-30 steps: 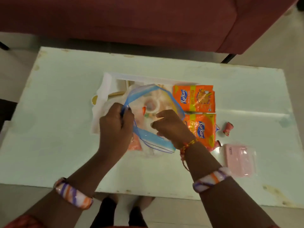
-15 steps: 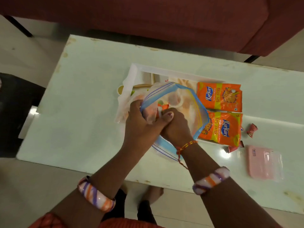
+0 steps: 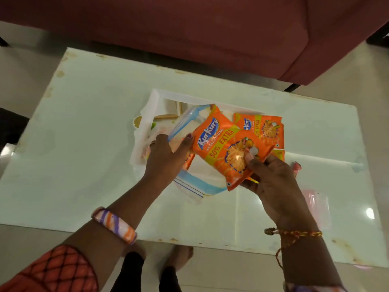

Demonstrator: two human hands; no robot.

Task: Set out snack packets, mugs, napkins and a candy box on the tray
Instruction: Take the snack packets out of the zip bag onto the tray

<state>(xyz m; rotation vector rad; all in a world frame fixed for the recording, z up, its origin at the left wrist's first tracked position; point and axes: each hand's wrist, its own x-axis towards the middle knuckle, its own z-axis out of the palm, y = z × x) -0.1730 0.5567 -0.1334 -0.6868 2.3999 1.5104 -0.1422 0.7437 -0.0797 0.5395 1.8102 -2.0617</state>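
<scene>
My right hand (image 3: 271, 180) grips the lower corner of an orange Kurkure snack packet (image 3: 223, 148) and holds it tilted above the tray. My left hand (image 3: 166, 157) grips the blue rim of a clear zip bag (image 3: 189, 121) that lies over the white tray (image 3: 156, 98). A second orange Kurkure packet (image 3: 265, 127) lies flat at the tray's right side. A third orange packet (image 3: 279, 153) peeks out behind my right hand. The bag and packets hide most of the tray's inside.
The tray sits on a pale glass-topped table (image 3: 84, 144). A pink packet (image 3: 315, 203) and a small red wrapped candy (image 3: 296, 166) lie on the table to the right. A maroon sofa (image 3: 189, 28) stands beyond the far edge. My feet (image 3: 179, 256) show below the near edge.
My right hand has come out of the zip bag with an orange snack packet and lifted it to the right. My left hand still holds the bag's rim.
</scene>
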